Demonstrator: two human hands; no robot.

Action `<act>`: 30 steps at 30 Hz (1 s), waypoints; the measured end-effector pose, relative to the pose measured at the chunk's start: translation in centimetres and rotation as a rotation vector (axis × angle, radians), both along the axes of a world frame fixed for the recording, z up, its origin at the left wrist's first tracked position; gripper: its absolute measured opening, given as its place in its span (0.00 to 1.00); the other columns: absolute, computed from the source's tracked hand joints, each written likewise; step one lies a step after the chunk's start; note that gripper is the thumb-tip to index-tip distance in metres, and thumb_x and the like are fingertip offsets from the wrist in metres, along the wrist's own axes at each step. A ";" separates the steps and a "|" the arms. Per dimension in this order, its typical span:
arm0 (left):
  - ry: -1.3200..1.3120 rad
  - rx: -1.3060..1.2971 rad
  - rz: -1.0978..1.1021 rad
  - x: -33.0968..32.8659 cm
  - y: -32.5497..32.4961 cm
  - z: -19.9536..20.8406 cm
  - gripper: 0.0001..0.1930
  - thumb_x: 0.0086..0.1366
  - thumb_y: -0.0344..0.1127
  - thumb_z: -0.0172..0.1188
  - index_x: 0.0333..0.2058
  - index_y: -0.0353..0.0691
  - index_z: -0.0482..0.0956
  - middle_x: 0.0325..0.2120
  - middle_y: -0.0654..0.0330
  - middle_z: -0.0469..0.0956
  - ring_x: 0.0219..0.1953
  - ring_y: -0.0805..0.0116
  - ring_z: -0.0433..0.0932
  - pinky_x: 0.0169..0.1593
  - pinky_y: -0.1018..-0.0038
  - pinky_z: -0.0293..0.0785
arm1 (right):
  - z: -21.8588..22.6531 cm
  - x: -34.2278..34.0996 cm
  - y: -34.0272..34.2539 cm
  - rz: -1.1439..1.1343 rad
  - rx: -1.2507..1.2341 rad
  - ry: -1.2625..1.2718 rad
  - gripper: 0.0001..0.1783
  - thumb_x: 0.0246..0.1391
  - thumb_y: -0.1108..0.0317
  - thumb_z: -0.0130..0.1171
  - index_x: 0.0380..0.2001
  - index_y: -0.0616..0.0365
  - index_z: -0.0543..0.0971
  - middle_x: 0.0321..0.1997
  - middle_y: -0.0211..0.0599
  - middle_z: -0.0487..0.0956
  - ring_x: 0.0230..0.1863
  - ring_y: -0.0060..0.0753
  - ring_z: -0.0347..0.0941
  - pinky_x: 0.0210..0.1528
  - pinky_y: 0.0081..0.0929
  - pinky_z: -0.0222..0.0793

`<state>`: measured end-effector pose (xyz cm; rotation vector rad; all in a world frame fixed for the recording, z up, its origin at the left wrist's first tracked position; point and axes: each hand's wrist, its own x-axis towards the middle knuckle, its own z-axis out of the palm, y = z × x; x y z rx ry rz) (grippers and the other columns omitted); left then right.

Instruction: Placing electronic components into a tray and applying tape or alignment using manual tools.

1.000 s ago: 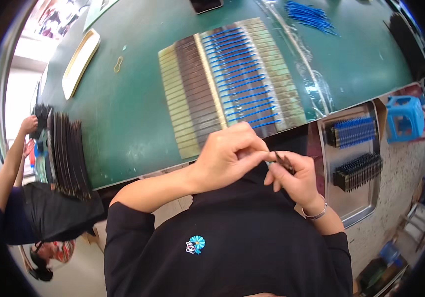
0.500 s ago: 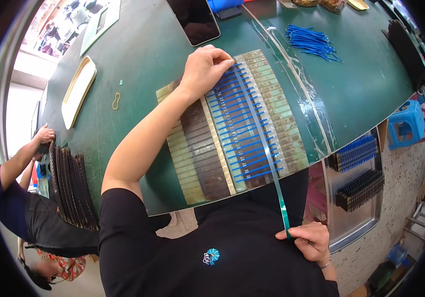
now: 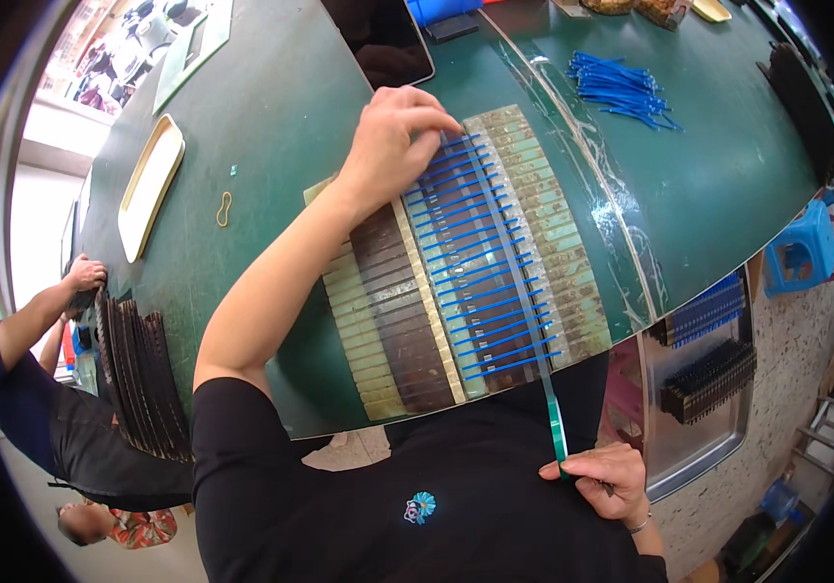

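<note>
A slatted board with brown and greenish bands lies across the near table edge. Thin blue rods sit side by side in its slots. Over their right ends runs a narrow tape strip, clear along the board and green where it hangs off the near side. My left hand is at the board's far end, index fingertip down on the strip's far end and thumb bent beside it. Below the near edge, my right hand pinches the strip's green end between thumb and index finger.
A pile of loose blue rods lies at the far right. A dark tablet is beyond the board. Leftward are a cream tray and a rubber band. A co-worker's hand touches stacked dark strips. A metal tray sits lower right.
The board's near end sits slightly lower in view. My left index finger has straightened and the thumb has drawn back a little. My right hand still pinches the strip, slightly lower.
</note>
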<state>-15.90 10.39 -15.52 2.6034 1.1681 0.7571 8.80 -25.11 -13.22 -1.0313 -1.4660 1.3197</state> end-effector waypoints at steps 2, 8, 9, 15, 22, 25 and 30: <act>0.086 0.096 -0.044 -0.1 -1.5 -0.1 0.15 0.58 0.27 0.56 0.43 0.49 0.83 0.45 0.59 0.77 0.53 0.57 0.70 0.58 0.62 0.64 | 0.0 0.0 0.2 0.004 0.001 0.004 0.25 0.39 0.86 0.56 0.45 0.58 0.81 0.37 0.41 0.85 0.34 0.36 0.84 0.33 0.22 0.78; 0.261 0.067 -0.038 -0.1 -3.1 1.0 0.20 0.58 0.24 0.53 0.45 0.54 0.83 0.56 0.59 0.72 0.63 0.53 0.62 0.66 0.57 0.54 | 0.4 -0.3 0.4 0.022 0.007 0.007 0.25 0.38 0.86 0.56 0.44 0.59 0.81 0.36 0.42 0.85 0.37 0.38 0.84 0.36 0.25 0.79; 0.219 0.046 -0.069 -0.2 -3.0 0.8 0.20 0.57 0.24 0.53 0.45 0.54 0.84 0.56 0.59 0.72 0.63 0.53 0.62 0.66 0.57 0.54 | 0.4 -0.4 0.3 0.020 0.002 0.005 0.25 0.38 0.86 0.56 0.44 0.59 0.81 0.36 0.42 0.85 0.37 0.39 0.84 0.36 0.25 0.79; 0.150 0.018 -0.076 0.0 -3.5 0.8 0.17 0.56 0.27 0.55 0.41 0.52 0.85 0.54 0.58 0.74 0.61 0.52 0.64 0.64 0.54 0.57 | 0.4 -0.4 0.0 -0.014 0.009 -0.009 0.25 0.38 0.86 0.56 0.43 0.59 0.81 0.37 0.44 0.85 0.38 0.41 0.84 0.37 0.27 0.79; 0.080 -0.020 -0.150 0.0 -4.1 0.8 0.16 0.55 0.26 0.56 0.40 0.52 0.86 0.55 0.58 0.73 0.63 0.51 0.62 0.65 0.54 0.56 | 0.6 -0.4 0.0 -0.008 0.017 -0.010 0.24 0.39 0.86 0.55 0.43 0.60 0.81 0.39 0.47 0.84 0.40 0.44 0.83 0.41 0.30 0.79; 0.086 -0.019 -0.139 0.0 -4.6 0.8 0.16 0.55 0.26 0.57 0.39 0.52 0.86 0.55 0.57 0.73 0.63 0.51 0.62 0.65 0.55 0.56 | 0.5 -0.4 -0.1 -0.016 0.011 0.001 0.24 0.40 0.86 0.55 0.44 0.60 0.81 0.40 0.48 0.84 0.40 0.44 0.83 0.42 0.32 0.79; 0.073 -0.002 -0.184 0.1 -5.1 0.7 0.16 0.54 0.26 0.57 0.38 0.51 0.86 0.56 0.57 0.72 0.63 0.51 0.61 0.65 0.54 0.56 | 0.4 -0.4 0.0 -0.034 0.005 -0.015 0.23 0.41 0.86 0.55 0.44 0.60 0.81 0.40 0.47 0.84 0.40 0.44 0.83 0.43 0.31 0.79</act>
